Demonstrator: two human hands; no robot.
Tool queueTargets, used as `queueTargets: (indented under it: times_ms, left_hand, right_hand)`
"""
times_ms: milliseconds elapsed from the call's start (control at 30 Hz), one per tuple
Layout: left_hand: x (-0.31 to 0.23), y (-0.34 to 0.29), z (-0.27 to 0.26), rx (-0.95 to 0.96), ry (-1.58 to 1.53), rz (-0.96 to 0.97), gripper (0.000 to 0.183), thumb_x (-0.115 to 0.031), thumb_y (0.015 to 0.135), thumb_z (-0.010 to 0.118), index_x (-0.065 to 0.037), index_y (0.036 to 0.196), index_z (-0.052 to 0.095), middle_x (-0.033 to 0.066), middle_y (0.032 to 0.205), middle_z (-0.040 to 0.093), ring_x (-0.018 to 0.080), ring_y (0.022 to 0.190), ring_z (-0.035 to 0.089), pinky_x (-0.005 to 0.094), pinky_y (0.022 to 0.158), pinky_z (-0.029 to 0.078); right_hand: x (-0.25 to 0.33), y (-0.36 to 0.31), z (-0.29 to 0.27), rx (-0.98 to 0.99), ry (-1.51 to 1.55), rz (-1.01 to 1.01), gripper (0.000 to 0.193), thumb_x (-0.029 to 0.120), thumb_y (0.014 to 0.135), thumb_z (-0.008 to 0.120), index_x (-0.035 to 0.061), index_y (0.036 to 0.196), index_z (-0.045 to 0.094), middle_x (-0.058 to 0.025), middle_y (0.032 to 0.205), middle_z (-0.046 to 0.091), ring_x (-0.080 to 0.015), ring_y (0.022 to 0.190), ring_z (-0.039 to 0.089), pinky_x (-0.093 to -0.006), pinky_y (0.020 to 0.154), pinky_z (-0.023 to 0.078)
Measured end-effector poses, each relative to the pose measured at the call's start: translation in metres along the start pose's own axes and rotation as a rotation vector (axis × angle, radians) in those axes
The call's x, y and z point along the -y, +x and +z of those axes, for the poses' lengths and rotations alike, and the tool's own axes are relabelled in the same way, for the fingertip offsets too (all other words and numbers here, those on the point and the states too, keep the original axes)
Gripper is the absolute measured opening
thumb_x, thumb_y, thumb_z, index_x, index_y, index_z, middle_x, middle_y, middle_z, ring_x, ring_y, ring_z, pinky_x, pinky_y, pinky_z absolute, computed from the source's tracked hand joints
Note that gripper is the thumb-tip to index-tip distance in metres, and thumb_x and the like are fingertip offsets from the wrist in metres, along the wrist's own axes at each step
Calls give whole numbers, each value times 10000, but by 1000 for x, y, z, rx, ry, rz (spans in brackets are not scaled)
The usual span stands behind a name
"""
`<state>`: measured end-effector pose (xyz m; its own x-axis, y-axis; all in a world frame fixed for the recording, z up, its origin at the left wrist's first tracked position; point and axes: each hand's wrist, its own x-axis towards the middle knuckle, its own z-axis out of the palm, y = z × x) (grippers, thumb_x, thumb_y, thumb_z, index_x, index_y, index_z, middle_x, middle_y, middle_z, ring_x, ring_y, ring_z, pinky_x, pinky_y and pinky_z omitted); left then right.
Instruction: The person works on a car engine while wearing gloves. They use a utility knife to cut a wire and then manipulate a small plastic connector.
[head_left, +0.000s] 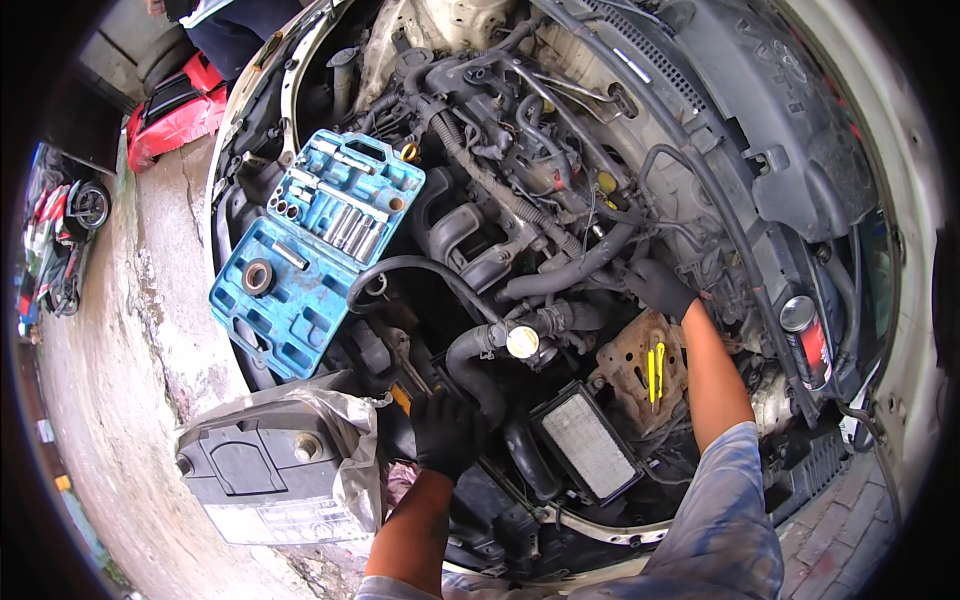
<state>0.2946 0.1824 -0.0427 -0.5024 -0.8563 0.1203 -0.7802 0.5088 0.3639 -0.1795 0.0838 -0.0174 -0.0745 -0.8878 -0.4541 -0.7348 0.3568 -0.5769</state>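
Note:
Both hands wear black gloves over an open car engine bay. My left hand [447,435] is at the front edge, near a black radiator hose [466,375]. Its fingers curl downward, and what they grip, if anything, is lost against the dark parts. Deeper in on the right, my right hand [662,288] reaches in beside the engine [500,190], with bent fingers among hoses and wires. A thick black hose [575,275] runs close to its fingertips. What those fingers hold is hidden. Below that hand, a yellow cutter-like tool [656,374] lies on a rusty bracket plate [617,372].
An open blue socket case [255,325] lies across the front left, sockets inside. A car battery [270,460] with plastic wrap stands nearer. An air filter [590,443] sits in its box. A spray can [806,345] stands far right. A motorcycle [62,235] is parked left.

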Motion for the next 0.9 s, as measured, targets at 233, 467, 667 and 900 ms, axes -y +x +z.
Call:
queueTargets:
  times_ms: [233,467,667,900]
  left_hand:
    - [-2,3,2,-11,-2,15,170,-294,860,708,-147,942,730,68,1006,719,327,1181,637,571,1057,373]
    - [-2,3,-3,8,-5,-2,162,-297,869,707,-160,945,746,72,1019,721,331,1186,637,569,1061,374]
    - [0,0,1,0,-8,-2,162,-300,868,707,-159,939,744,82,1025,720,340,1182,635,573,1062,375]
    - [0,0,3,7,-25,-12,176,-310,872,704,-154,943,745,84,1032,716,340,1176,634,574,1065,370]
  right_hand:
    - [-20,-21,-1,121,246,-61,239,220,1036,665,-12,991,698,-62,837,683,-145,750,662,-348,703,548]
    - [-7,-43,6,-63,486,-96,126,108,1024,666,-14,992,668,-63,895,707,-147,825,720,-316,771,590]
    - [2,-64,22,-186,747,-122,53,0,958,714,5,956,661,-71,905,722,-152,819,725,-313,763,592]
    - [8,-78,30,-223,766,-96,97,-39,916,729,22,921,655,-67,888,722,-131,798,712,-294,743,576]
